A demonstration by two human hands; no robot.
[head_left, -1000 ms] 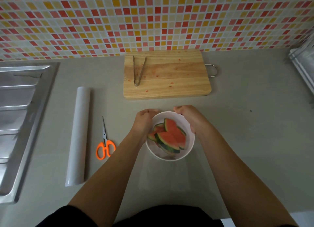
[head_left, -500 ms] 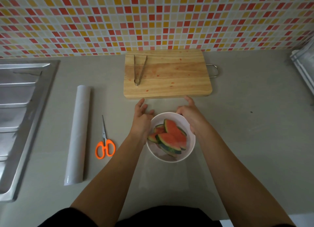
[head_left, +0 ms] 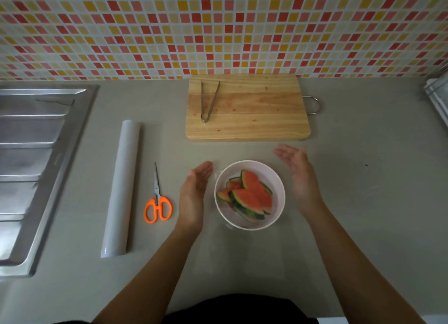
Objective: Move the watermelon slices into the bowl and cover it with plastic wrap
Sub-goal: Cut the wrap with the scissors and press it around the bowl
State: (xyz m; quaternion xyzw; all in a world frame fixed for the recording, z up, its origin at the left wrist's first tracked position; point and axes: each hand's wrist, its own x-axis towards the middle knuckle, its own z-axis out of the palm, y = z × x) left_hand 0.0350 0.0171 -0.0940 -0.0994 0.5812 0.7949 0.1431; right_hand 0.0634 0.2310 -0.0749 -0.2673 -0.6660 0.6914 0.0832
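Person's left hand [head_left: 194, 193] & right hand [head_left: 300, 176] both bare; forearms [head_left: 150, 270] bare too, uncovered as far as the view's lower edge; black garment [head_left: 242, 309] at bottom centre, plain dark fabric w/ a rounded upper outline; finer detail too dim to tell.

Watermelon slices [head_left: 252, 195] lay in the bowl [head_left: 276, 187], between left hand [head_left: 194, 195] and right hand [head_left: 300, 176]; behind, tongs [head_left: 201, 101] on the cutting board [head_left: 266, 120]; leftward, scissors [head_left: 157, 195], then wrap roll [head_left: 121, 188], then sink [head_left: 36, 154]
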